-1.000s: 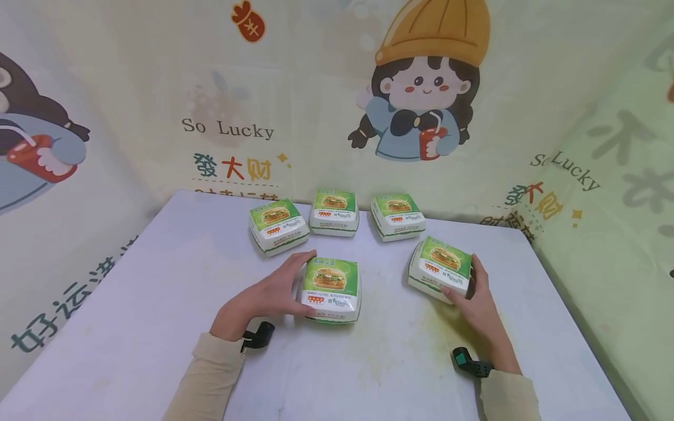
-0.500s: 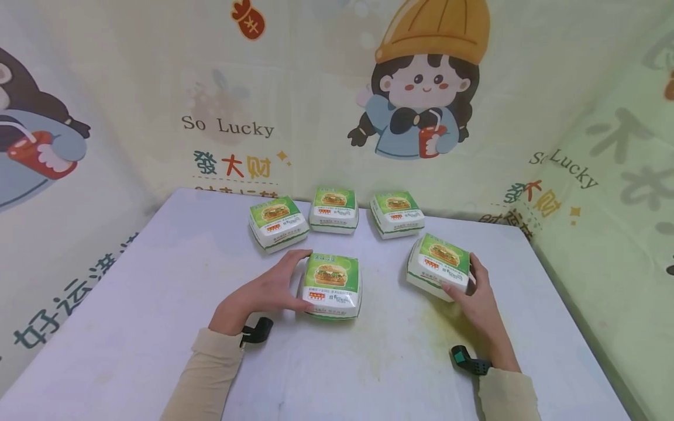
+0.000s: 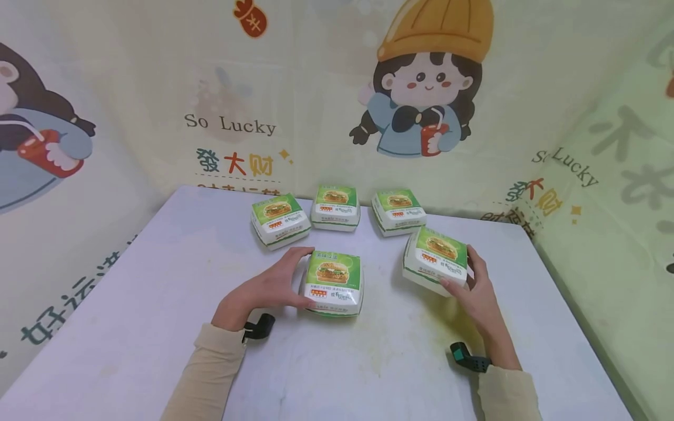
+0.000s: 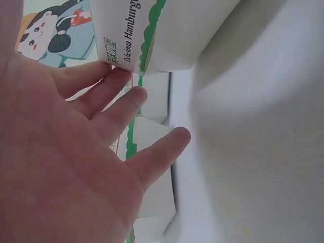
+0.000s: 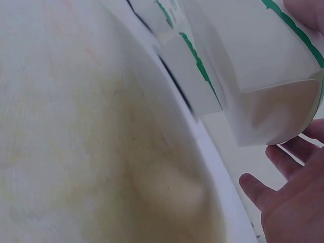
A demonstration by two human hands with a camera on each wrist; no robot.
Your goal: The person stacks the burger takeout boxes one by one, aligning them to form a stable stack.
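My left hand (image 3: 270, 286) grips a green-and-white hamburger box (image 3: 332, 283) from its left side, thumb at the front corner and forefinger at the back one. The left wrist view shows fingertips (image 4: 119, 73) on the box's edge, while the other fingers reach out loosely. With thumb in front and fingers behind, my right hand (image 3: 476, 292) holds another hamburger box (image 3: 436, 257) by its right side. That box is tilted, and its plain white underside (image 5: 253, 55) shows raised off the table in the right wrist view.
Three more hamburger boxes, a left one (image 3: 281, 219), a middle one (image 3: 335, 207) and a right one (image 3: 398, 210), stand along the back of the white table (image 3: 326, 374). A printed cloth (image 3: 316, 88) hangs behind and at both sides.
The right hand has carried its box slightly up, back and to the left, nearer the back right box. The left hand and its box have barely shifted.
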